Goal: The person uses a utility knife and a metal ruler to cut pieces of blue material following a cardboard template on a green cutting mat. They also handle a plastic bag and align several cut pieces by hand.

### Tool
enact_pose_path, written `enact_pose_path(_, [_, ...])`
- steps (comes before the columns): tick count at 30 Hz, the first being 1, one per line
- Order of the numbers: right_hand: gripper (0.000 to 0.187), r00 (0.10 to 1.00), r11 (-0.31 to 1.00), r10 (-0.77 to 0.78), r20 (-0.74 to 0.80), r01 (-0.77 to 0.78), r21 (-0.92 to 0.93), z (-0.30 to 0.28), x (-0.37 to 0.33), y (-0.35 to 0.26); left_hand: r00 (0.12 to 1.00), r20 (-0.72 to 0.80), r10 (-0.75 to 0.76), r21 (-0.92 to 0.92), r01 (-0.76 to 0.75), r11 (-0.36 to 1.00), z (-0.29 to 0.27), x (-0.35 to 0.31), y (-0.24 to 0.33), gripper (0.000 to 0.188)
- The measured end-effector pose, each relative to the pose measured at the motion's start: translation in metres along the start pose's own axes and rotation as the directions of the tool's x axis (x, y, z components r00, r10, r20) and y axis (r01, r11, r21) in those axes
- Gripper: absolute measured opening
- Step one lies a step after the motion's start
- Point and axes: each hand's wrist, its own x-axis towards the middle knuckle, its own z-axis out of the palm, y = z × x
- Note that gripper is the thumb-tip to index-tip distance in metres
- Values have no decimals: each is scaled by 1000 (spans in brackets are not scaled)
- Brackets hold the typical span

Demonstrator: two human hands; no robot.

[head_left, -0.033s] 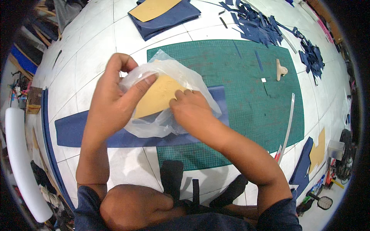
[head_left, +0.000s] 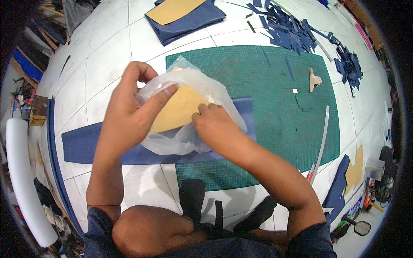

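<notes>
1. The left hand (head_left: 133, 114) grips the rim of a translucent plastic bag (head_left: 221, 96), thumb reaching inside.
2. The right hand (head_left: 217, 127) has bent fingers against a tan sheet (head_left: 178, 112) in the bag's mouth; whether it pinches the sheet, I cannot tell.
3. The bag is above a blue fabric piece (head_left: 84, 144), which crosses the left edge of the green cutting mat (head_left: 275, 129).
4. A clip (head_left: 313, 80) lies near the mat's upper right corner.
</notes>
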Motion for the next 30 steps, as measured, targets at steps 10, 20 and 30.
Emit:
enact_pose_path(10, [32,877,851,32,480,-276,448,-1,5,10,927,346,144,-182,-84,980,50,-38,-2,25])
enact_pose_path(20, [34,937,933,257,235,-304,193,143,46,52,682,664,307,-467,57,882,87,-63,-36,45])
enact_pose_path(30, [37,940,992,23,341,-64,108,157,-39,46,966,-132,-221,519,257,815,76,-2,-284,52])
